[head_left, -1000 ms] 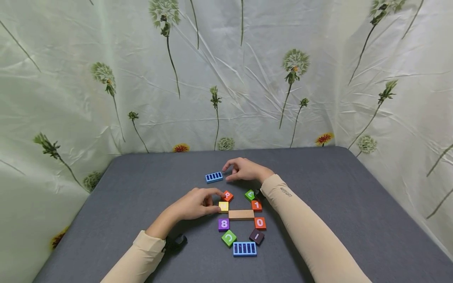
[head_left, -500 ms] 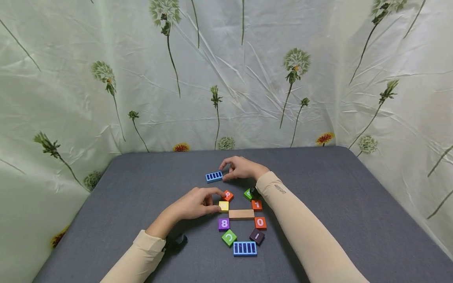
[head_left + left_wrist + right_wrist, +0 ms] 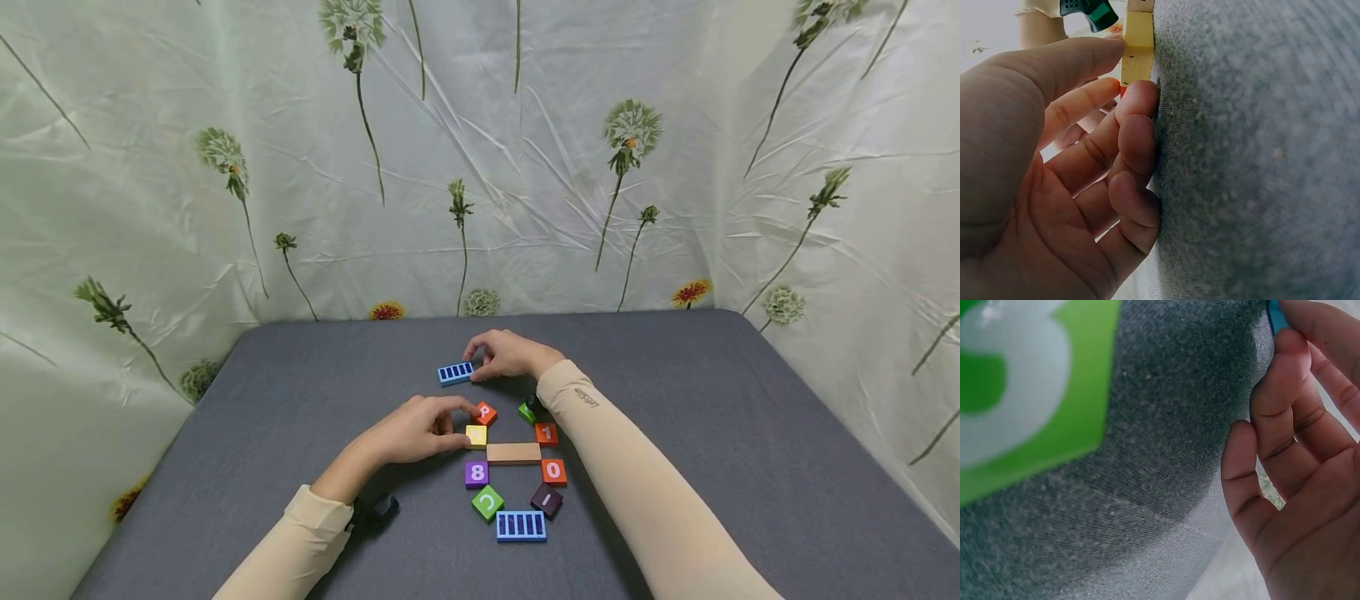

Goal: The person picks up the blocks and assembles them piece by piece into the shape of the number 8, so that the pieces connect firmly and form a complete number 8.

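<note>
In the head view my left hand (image 3: 420,429) rests on the table, its thumb against the yellow number block (image 3: 476,436) and its index fingertip at the red-orange number block (image 3: 486,413). The left wrist view shows that thumb on the side of the yellow block (image 3: 1139,47), with the other fingers loosely bent on the cloth. Farther off, my right hand (image 3: 512,354) pinches the right end of a blue block with dark stripes (image 3: 455,373) between thumb and index finger. Only a sliver of this blue block (image 3: 1277,317) shows in the right wrist view.
A ring of blocks lies near the middle: purple 8 (image 3: 476,474), green (image 3: 488,503), dark (image 3: 547,500), orange 0 (image 3: 554,472) and orange 1 (image 3: 546,432). A wooden bar (image 3: 513,453) spans it. A second striped blue block (image 3: 521,527) closes its front. A green 3 block (image 3: 1088,381) sits beneath my right wrist.
My right hand has moved left to the far striped blue block, its thumb and index finger now at the block's end. My left hand stays in place at the yellow and red-orange blocks.
</note>
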Available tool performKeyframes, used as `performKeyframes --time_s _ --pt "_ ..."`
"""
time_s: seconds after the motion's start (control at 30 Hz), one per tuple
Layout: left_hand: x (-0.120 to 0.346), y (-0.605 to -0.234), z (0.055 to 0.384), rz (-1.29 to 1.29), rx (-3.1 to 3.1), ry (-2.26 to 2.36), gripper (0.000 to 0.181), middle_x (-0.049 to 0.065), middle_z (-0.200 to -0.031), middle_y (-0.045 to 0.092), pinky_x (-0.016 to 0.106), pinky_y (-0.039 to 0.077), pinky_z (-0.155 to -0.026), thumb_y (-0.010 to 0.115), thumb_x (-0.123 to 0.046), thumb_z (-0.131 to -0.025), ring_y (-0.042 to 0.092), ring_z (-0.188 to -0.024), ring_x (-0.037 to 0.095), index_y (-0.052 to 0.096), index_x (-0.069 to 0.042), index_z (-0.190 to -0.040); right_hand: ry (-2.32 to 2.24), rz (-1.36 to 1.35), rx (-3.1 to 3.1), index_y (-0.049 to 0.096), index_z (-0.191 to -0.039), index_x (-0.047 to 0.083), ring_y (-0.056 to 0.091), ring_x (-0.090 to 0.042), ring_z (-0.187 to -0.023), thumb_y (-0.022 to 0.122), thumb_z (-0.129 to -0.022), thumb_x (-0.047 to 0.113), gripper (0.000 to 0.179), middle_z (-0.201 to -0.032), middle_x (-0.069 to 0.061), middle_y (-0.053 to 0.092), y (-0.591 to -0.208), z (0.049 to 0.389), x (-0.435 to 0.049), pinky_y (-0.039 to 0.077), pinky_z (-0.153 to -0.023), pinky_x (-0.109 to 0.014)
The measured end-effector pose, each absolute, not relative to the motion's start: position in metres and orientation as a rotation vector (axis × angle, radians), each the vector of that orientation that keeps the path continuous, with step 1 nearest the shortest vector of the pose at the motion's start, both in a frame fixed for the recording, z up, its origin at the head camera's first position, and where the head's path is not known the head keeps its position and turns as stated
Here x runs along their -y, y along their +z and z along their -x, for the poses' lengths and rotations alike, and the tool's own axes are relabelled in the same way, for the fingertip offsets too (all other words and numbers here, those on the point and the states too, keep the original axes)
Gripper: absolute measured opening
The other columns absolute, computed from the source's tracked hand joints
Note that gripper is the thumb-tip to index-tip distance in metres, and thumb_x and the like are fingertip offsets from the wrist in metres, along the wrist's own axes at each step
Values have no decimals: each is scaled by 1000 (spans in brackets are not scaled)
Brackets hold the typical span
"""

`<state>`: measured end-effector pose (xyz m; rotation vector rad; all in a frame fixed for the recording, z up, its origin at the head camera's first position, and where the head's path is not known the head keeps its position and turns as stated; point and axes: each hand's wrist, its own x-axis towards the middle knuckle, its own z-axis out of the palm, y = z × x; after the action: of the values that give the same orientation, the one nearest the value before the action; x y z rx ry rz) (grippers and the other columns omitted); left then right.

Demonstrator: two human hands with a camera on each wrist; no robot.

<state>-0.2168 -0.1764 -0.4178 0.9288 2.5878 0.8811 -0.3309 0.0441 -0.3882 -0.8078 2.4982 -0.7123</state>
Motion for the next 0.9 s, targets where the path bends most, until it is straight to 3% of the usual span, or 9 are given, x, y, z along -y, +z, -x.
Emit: performKeyframes --time_s 0.9 --pt "174 -417 217 -893 -2603 869 39 -8 -78 62 24 43 -62 78 -31 -100 53 -65 4 69 -19 -136 -667 874 -2531 73 -124 6 48 -9 -64 78 -100 20 28 -77 2 60 -385 329 -79 41 -64 -24"
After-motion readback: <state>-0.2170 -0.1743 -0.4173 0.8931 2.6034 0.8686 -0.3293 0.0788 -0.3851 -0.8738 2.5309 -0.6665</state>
